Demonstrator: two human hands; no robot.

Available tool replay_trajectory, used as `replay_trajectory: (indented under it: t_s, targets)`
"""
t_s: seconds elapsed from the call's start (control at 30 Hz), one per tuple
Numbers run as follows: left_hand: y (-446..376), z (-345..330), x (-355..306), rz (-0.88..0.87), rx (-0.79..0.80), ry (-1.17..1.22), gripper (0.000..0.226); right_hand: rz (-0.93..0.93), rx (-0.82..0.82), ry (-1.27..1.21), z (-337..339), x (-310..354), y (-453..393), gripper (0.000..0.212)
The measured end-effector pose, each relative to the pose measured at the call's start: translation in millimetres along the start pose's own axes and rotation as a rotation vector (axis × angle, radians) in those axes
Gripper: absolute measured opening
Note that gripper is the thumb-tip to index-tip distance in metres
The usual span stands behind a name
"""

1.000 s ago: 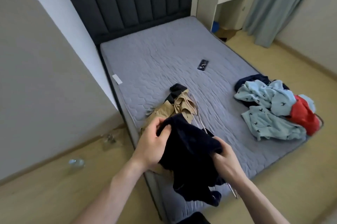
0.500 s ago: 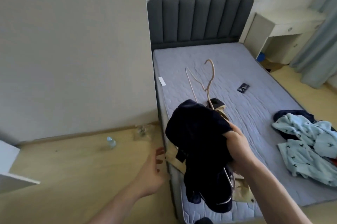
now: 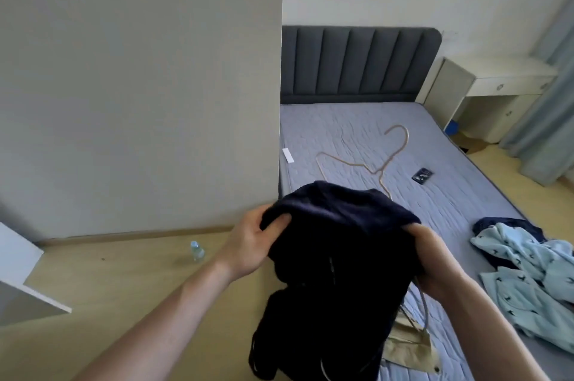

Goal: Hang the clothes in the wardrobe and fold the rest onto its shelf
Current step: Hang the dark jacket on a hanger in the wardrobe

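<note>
From the head camera we see both our hands raised in front of us, holding one dark navy garment (image 3: 338, 256) in the air, above the edge of the bed (image 3: 357, 138) and the wooden floor (image 3: 124, 281). Our left hand (image 3: 248, 244) pinches the upper left part of the cloth, with the thumb pressed on its front. Our right hand (image 3: 435, 259) grips the upper right part, its fingers curled into the fabric. The rest of the garment hangs down between our forearms. A thin beige hanger (image 3: 377, 160) rises behind the garment; its hook points up over the mattress, and its lower part is hidden by the cloth. A beige garment (image 3: 410, 346) lies on the bed just under our right forearm. A pile of light blue clothes (image 3: 528, 272) rests at the right side of the bed. A small dark object (image 3: 422, 175) lies on the mattress, and a plastic bottle (image 3: 197, 251) stands on the floor near the wall.
</note>
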State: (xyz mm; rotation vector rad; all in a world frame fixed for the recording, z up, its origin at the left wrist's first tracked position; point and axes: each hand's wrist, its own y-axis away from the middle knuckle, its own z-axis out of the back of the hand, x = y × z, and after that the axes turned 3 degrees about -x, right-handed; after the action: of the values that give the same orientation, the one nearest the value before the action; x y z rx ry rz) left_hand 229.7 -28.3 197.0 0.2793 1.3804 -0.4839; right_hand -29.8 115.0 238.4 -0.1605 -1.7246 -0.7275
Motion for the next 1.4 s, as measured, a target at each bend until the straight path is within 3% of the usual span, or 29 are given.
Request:
replay_trajectory:
  t_s: [0.1,0.17,0.27,0.37,0.53,0.7,0.83,1.0,1.13,1.23,1.4]
  targets:
    - [1.8,8.3,-26.1,-0.001,-0.094,0.156,0.032,0.184,-0.155,0.411,12.2,-22.6,-9.5,0.015]
    - [2.0,8.8,-41.6,0.001,-0.114,0.166,0.032,0.212,-0.211,0.571,4.1,-38.2,-5.1,0.027]
    - [4.3,2.2,-53.1,0.053,-0.138,0.163,0.026,0.234,-0.082,0.527,-26.2,-59.3,13.4,0.046]
    - [5.7,-5.3,-59.8,0.098,-0.175,0.134,0.035,0.267,0.044,0.472,-63.5,-72.0,30.9,0.063]
    - [4.4,-10.8,-71.7,0.027,-0.210,0.004,0.038,0.241,0.077,0.375,-109.2,-84.9,36.5,0.085]
    - [3.1,5.5,-80.0,-0.037,-0.254,-0.141,0.054,0.233,0.153,0.324,-131.6,-91.4,39.5,0.092]
    - [-0.1,27.5,-84.6,-0.075,-0.304,-0.133,0.054,0.306,0.147,0.376,-147.0,-95.7,45.1,0.081]
    - [8.5,39.8,-77.3,-0.007,-0.271,-0.073,0.060,0.389,-0.072,0.507,-149.3,-98.7,16.0,0.041]
    - [16.4,59.9,-63.2,0.090,-0.263,-0.113,0.050,0.377,-0.073,0.589,-125.5,-91.5,-6.3,0.022]
    - [19.2,68.1,-57.5,0.177,-0.244,-0.016,0.040,0.348,0.005,0.485,-120.5,-85.9,-1.8,0.023]
    - [19.6,58.9,-65.3,0.239,-0.188,0.096,0.023,0.277,0.142,0.490,-145.5,-112.7,26.5,0.053]
